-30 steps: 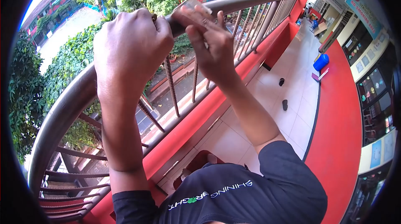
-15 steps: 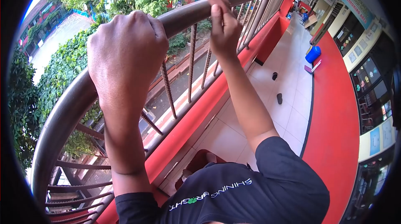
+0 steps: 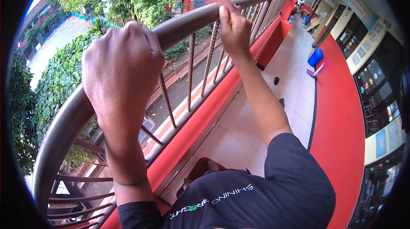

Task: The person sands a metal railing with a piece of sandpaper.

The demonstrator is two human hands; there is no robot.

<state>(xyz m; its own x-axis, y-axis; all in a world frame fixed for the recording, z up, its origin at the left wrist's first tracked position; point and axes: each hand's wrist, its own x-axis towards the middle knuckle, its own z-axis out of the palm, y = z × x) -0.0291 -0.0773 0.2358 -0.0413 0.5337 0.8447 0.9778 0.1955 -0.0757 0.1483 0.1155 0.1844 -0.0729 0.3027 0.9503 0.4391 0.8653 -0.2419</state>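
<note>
My left hand [image 3: 121,64] is wrapped over the thick brown handrail [image 3: 185,23], knuckles up, fingertips hidden on the far side. Farther along the same rail, my right hand [image 3: 235,30] is at its upper edge, with the thumb on the near side and the blurred fingers reaching over the top. Something thin and reddish-brown seems to be pinched there, but it is too smeared to name. Ribbed metal bars [image 3: 191,73] stand below the rail.
A red ledge [image 3: 205,113] runs under the railing. Beyond it are leafy plants [image 3: 64,84]. On the right lie a tiled floor [image 3: 239,122], dark footwear [image 3: 276,81], a blue bin [image 3: 315,58] and a red-bordered wall with windows. A red seat [image 3: 198,170] is partly behind my shirt.
My view has shifted slightly. My right hand appears a little lower and farther right in the view, still at the rail. My left hand keeps its hold.
</note>
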